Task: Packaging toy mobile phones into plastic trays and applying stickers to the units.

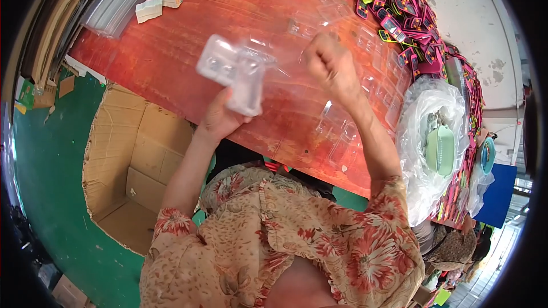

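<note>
Open cardboard box (142,151) beside red table (165,63); green floor (57,154); blue panel (496,197) far right.

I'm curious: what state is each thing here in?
Left fingers: gripping clear packaging.
Right fingers: curled into a fist, contents unclear.
Clear packaging: held, blurred.
Red table: partly covered.
Phone-shaped pieces: heaped loosely.
White cards: in stacks.
Cardboard box: open.
Clear bag: crumpled.

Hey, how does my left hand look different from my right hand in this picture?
Your left hand holds clear plastic blister packaging, while your right hand is curled like a fist; blur hides whether anything is in it. The left hand sits lower in the picture, the right hand higher. Both are bare and show against the red tabletop.
</note>
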The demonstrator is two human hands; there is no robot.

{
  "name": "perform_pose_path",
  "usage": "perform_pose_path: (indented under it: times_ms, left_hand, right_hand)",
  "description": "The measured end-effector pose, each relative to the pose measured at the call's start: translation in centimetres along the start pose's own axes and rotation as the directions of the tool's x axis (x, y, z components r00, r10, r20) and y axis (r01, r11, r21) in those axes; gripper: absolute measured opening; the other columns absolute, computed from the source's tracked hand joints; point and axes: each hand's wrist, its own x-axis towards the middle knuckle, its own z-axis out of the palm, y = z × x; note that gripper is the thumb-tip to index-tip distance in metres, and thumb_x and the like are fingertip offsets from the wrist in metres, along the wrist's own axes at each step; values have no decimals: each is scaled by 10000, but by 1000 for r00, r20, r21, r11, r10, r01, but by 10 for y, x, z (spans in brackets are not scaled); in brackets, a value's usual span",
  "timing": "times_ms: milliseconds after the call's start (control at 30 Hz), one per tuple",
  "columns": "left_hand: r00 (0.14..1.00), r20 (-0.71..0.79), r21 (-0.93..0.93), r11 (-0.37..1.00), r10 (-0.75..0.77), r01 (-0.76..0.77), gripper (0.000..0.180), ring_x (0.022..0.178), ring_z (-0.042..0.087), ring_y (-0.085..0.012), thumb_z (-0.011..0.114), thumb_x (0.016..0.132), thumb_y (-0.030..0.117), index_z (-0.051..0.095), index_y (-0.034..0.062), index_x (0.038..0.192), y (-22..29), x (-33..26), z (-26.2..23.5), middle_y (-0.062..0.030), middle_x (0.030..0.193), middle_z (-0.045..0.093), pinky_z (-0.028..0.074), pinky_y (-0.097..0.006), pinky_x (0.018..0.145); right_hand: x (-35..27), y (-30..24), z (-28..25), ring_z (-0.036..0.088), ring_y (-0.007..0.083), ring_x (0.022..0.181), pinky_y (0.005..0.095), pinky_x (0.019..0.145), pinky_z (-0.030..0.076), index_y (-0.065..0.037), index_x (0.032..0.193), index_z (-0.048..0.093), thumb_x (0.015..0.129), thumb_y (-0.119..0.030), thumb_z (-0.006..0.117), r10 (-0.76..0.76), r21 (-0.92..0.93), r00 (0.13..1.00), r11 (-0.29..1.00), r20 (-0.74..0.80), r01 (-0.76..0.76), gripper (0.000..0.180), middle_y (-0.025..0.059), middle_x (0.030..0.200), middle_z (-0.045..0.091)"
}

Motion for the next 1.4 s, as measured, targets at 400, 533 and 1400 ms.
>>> perform_pose_path:
  times_ms: [400, 533, 1400]
  left_hand:
    - [986, -113, -6, 992, 123, -125, 490, 833, 552, -271, 481, 799, 366, 385, 47, 1159, 13, -23, 7, -127, 1007, 529, 469, -338, 614]
    - [971, -155, 87, 982, 181, -169, 505, 1001, 475, -214, 488, 805, 384, 370, 68, 1181, -8, -10, 26, -81, 1089, 490, 392, -376, 840]
    - [951, -95, 63, 955, 294, -289, 530, 784, 553, -296, 452, 812, 387, 377, -15, 1148, 50, -37, 5, -204, 972, 526, 456, -313, 551]
  right_hand:
    - [-34, -41, 44, 540, 270, 635, 359, 530, 442, -45, 886, 530, 697, -198, 605, 175, -355, 955, 931, 240, -81, 254, 104, 737, 522]
    - [-25, -40, 61, 535, 282, 683, 354, 600, 435, -37, 834, 557, 689, -193, 618, 80, -69, 935, 996, 345, -60, 222, 90, 750, 543]
    - [-46, -41, 42, 529, 275, 689, 356, 524, 458, -29, 830, 512, 730, -257, 550, 173, -567, 945, 823, 277, 16, 252, 128, 821, 497]
